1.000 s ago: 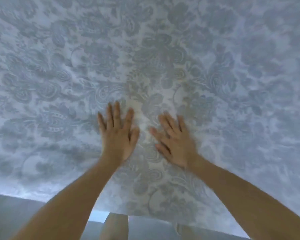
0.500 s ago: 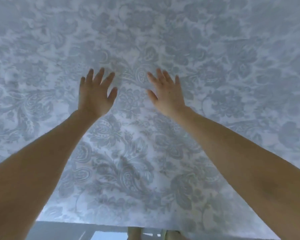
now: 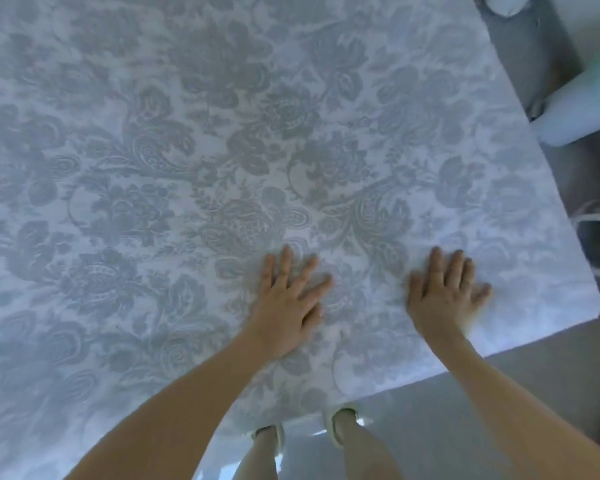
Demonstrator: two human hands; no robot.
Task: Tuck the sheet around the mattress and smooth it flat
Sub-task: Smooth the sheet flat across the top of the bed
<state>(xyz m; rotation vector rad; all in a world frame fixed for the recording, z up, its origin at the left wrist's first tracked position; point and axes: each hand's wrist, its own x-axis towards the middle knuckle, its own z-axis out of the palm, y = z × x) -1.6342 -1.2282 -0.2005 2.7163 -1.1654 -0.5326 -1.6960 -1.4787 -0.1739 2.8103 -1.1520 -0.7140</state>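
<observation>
Both palms are pressing flat, fingers spread and gripping nothing, left hand [image 3: 288, 306] beside right hand [image 3: 445, 296], on the patterned sheet [image 3: 187, 168] covering the mattress near its corner [image 3: 589, 303], likely flattening wrinkles.

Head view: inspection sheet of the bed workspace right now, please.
Surface: pale blue floral-patterned sheet lies flat, no marked folds visible.
Job's things: the sheet covers the mattress, which is hidden; its near right corner looks rounded and covered.
Clutter: nothing seen.
Grippers: left hand and right hand both flat, fingers spread, pressing on the sheet.
Cables: nothing seen.
Surroundings: grey floor; feet in pale slippers; blurred pale cylinders beyond the right edge.
</observation>
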